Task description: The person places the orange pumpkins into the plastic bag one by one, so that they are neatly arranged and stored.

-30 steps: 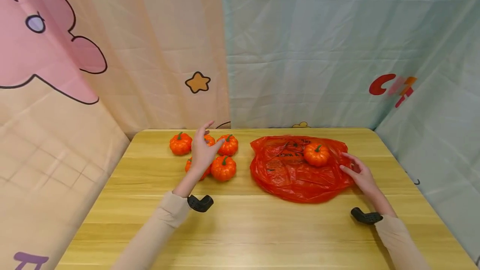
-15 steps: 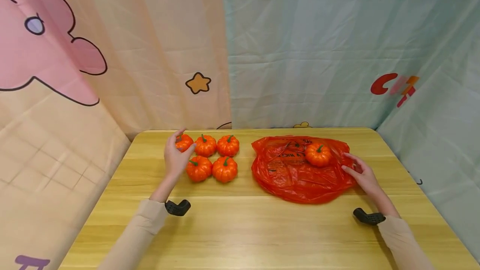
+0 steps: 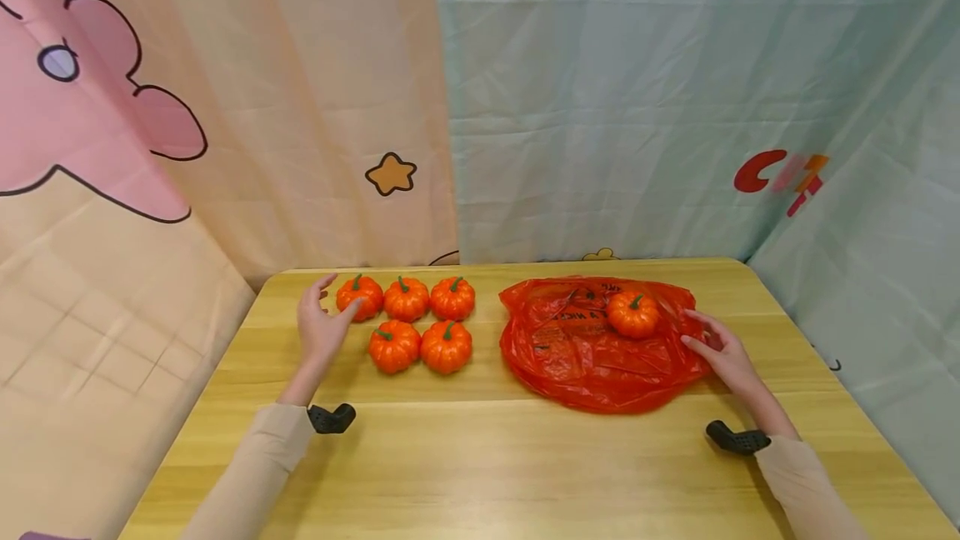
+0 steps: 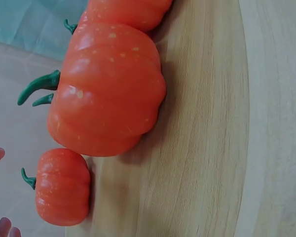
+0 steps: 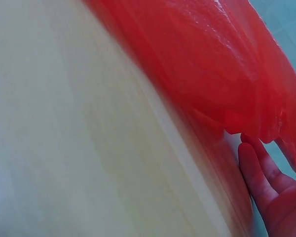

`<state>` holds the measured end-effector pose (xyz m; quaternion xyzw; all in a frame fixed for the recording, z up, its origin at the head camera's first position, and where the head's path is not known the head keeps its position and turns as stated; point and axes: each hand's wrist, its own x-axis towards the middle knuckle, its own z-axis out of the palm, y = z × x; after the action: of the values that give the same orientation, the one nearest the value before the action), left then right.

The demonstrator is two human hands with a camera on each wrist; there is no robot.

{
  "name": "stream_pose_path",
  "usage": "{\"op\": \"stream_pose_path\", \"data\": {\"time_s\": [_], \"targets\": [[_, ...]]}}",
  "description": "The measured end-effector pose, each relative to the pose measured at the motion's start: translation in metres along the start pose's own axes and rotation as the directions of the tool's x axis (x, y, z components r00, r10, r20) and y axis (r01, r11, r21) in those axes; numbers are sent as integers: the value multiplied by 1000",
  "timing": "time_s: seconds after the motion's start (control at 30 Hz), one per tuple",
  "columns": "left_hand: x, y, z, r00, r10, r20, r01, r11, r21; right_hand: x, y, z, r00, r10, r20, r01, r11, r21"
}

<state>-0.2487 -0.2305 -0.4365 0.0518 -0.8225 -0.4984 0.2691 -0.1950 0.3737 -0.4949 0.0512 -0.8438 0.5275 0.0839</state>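
My head view shows five pumpkins (image 3: 406, 298) grouped left on the surface (image 3: 480, 457) and a sixth pumpkin (image 3: 633, 314) on the red bag (image 3: 585, 357); the wrist views show only close-ups. My left hand (image 3: 321, 327) has spread fingers touching the end pumpkin (image 3: 358, 296). My right hand (image 3: 726, 354) rests loosely open against the bag's edge.

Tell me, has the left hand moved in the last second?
Yes. The left hand slid leftward, from over the loose pumpkins to beside their left end.
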Motion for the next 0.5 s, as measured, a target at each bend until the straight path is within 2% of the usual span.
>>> {"op": "stream_pose_path", "data": {"time_s": [0.27, 0.5], "targets": [[10, -14, 0, 992, -121, 29, 120, 992, 45, 0, 2, 1, 1000, 9, -1, -9, 1000, 10], [17, -22, 5, 975, -208, 80, 203, 977, 63, 0, 2, 0, 1000, 11, 4, -11, 1000, 15]]}}
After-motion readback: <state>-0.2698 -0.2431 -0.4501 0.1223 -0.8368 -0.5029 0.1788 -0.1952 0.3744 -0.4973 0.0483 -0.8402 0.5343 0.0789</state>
